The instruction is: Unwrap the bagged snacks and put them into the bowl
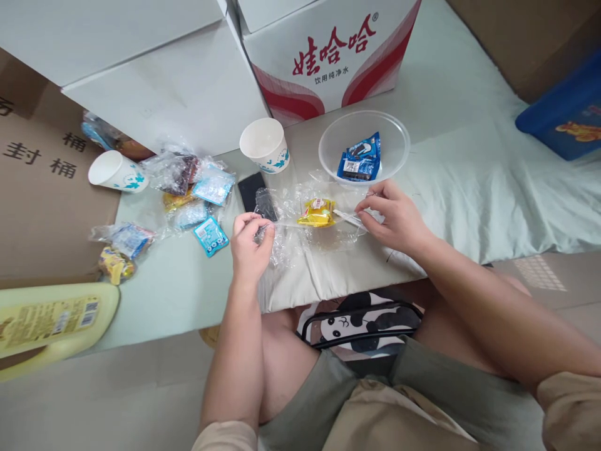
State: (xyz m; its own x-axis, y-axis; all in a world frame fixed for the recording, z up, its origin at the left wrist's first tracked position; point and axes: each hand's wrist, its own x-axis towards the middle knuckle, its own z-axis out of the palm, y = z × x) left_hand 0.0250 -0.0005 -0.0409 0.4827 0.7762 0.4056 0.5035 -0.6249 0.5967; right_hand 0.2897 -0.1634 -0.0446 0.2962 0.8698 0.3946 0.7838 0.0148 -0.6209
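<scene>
Left hand (251, 245) and right hand (393, 216) pinch clear plastic film (287, 237). Probably limp, slippery (featherlight, too); best held by its edges.

Behind both grips, a beige shirt (370, 419) is worn, its front gathered in loose folds. Its sleeves (570, 407) are cut short and loose, well behind the left hand (251, 247) and the right hand (397, 216); the forearms (235, 357) are left bare. Between grips and shirt, the thighs (284, 344) are partly covered by plain grey-green shorts (307, 401).
</scene>
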